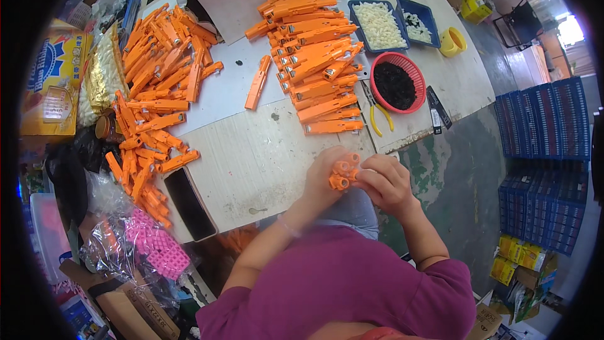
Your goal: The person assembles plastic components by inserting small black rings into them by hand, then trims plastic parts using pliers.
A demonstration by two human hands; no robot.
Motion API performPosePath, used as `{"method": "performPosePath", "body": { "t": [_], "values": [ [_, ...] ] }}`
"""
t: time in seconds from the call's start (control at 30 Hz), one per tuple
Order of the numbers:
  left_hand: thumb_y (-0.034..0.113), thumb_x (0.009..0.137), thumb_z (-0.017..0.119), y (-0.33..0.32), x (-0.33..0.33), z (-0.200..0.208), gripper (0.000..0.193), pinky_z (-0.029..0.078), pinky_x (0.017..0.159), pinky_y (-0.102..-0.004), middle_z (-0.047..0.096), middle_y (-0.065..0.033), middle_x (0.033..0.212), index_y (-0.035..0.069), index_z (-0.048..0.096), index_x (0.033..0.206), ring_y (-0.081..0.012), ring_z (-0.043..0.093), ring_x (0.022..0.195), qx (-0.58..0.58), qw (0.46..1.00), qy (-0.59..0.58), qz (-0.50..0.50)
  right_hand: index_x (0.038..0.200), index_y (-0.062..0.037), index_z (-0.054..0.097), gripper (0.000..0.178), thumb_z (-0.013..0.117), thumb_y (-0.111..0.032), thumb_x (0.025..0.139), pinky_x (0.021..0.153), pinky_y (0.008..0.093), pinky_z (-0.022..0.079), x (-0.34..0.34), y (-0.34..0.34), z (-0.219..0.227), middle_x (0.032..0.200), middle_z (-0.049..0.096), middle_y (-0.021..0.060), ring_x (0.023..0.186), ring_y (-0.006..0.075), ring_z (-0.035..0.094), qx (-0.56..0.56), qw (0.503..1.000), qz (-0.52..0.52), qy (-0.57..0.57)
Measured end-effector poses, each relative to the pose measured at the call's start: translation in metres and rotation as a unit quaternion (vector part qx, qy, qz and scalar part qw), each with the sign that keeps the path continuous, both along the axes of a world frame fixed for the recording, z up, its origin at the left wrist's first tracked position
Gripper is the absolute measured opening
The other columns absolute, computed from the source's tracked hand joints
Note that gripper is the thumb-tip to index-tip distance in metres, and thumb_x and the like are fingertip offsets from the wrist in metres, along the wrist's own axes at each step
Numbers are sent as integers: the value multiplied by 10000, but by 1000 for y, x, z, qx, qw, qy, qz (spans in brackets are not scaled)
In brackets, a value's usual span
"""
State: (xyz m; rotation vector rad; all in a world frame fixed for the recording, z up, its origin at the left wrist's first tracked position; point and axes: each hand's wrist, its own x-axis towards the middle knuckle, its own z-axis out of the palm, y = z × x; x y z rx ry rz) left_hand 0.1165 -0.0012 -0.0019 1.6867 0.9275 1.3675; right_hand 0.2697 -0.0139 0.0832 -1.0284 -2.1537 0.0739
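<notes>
Just off the table's near edge, my left hand (322, 175) is wrapped around a bundle of several orange plastic pieces (343, 167). Their round, hollow ends point toward me. From the other side my right hand (387, 182) closes its thumb and fingers at the bundle's right end; what the fingertips pinch is hidden. Beyond my hands, a stack of orange long-bodied plastic parts (324, 75) lies in rows, many with small metal bits at the end. One single orange part (258, 83) lies left of that stack.
A loose heap of orange parts (167, 56) covers the table's left, above a dark phone (189, 204). At the right stand a red basket of black pieces (416, 82), yellow-handled pliers (379, 119), blue trays of white pieces (379, 24) and a yellow cup (452, 43).
</notes>
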Motion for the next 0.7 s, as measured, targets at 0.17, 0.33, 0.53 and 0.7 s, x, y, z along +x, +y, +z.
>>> {"method": "performPosePath", "body": {
  "t": [0.17,0.33,0.53,0.7],
  "values": [
    [118,654,791,0,0,6,588,496,793,-382,585,-123,1048,87,499,1164,-331,596,940,1,1000,-2,-7,864,-85,609,227,734,-65,675,693,328,495,1,1,3,907,594,36,830,226,600,-17,1000,6,-2],
    [79,634,789,-1,-2,5,606,495,798,-383,581,-124,1058,93,498,1165,-332,593,951,-7,1000,4,-7,851,-82,616,244,776,-109,668,691,341,480,0,1,6,886,558,44,806,232,581,-27,1000,-1,-1],
    [52,619,784,-1,-1,-1,634,495,806,-390,576,-134,1077,91,486,1177,-344,588,967,-13,1000,8,-9,840,-87,618,242,779,-107,661,712,350,474,-1,0,3,894,548,44,829,240,568,-33,999,-18,19],
    [61,627,782,-1,-1,0,643,496,805,-393,576,-139,1081,92,474,1191,-347,590,966,-2,1000,7,-9,837,-89,611,250,782,-107,656,721,350,468,-1,0,3,892,541,43,831,242,560,-37,999,-11,7]
  ]
}}
